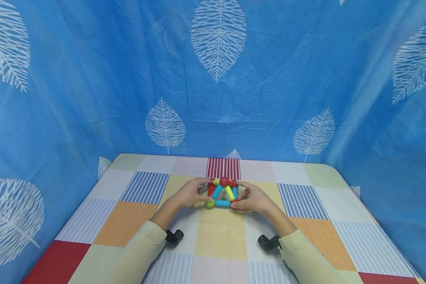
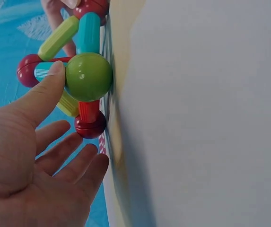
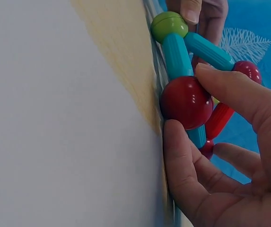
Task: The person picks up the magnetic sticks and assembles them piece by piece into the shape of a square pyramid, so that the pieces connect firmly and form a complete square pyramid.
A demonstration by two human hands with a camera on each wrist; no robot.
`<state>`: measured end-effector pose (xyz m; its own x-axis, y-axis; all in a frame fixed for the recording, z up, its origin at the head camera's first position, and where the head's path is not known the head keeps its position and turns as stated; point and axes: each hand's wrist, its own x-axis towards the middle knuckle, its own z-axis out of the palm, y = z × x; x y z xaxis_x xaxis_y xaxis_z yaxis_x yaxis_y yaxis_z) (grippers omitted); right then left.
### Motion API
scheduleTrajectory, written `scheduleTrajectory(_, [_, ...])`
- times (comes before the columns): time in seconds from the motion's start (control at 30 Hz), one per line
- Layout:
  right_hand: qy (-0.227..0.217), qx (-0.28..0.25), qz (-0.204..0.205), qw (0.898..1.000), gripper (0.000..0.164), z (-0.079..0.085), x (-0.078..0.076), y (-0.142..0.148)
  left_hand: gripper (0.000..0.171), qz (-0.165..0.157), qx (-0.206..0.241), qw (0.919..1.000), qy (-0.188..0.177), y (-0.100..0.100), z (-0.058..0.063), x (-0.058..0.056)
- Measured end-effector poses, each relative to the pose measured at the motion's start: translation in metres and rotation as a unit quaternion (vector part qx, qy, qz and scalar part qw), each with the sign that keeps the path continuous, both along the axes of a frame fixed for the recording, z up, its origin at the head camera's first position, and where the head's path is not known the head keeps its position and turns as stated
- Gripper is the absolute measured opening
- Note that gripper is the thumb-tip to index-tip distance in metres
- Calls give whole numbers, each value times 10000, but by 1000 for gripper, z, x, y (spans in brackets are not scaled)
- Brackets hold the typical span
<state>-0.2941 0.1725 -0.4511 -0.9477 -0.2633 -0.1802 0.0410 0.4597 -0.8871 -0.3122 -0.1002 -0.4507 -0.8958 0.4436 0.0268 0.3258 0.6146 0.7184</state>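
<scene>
A pyramid-shaped frame of toy magnetic rods and balls (image 1: 222, 203) stands on the table, with a red ball (image 1: 224, 181) at its top. Blue, yellow and red rods join the balls. From the left side, my left hand (image 1: 189, 193) holds it: the thumb lies by the front green ball (image 2: 89, 77) and a blue rod, and the fingers reach toward the back red ball (image 2: 90, 125). On the other side my right hand (image 1: 256, 199) pinches the front right red ball (image 3: 187, 102) between thumb and finger, another finger reaching to the back corner ball (image 3: 207, 148).
A patchwork-patterned cloth (image 1: 221, 236) covers the table. Blue curtains (image 1: 213, 98) with white leaf prints hang behind it and along both sides. Black wrist-worn pieces (image 1: 174, 237) show by both sleeves, close over the cloth.
</scene>
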Motion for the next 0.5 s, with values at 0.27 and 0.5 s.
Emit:
scheduleTrajectory(0.27, [-121,-151,-2,9998,92,0,-1,1,72,69,61,10000,-9,1,-1,2])
scheduleTrajectory(0.5, [-304,-536,-108,9980,86,-3,-1,3,72,64,105,9999,-71,-4,-1,3])
